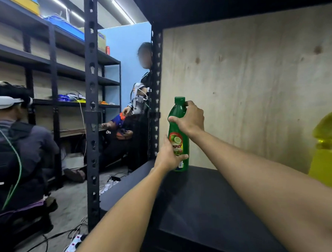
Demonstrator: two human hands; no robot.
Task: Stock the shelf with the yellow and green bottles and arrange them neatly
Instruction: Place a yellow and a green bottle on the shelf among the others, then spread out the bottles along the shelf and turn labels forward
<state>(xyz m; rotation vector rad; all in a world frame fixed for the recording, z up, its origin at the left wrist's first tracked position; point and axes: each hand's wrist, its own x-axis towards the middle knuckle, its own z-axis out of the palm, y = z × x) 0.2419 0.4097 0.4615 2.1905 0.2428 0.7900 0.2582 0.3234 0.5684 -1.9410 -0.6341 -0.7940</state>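
Note:
A green bottle [177,114] with a lime label stands upright at the back left corner of the black shelf [199,204], against the wooden back panel. My left hand [167,154] wraps its lower body near the base. My right hand [189,118] grips its shoulder just below the green cap. A large yellow bottle [328,149] stands on the same shelf at the far right, partly cut off by the frame edge.
The shelf's black perforated uprights [92,129] stand left of the bottle. Two people [14,151] sit or crouch in the aisle on the left, by other racks. Cables and a power strip [71,248] lie on the floor.

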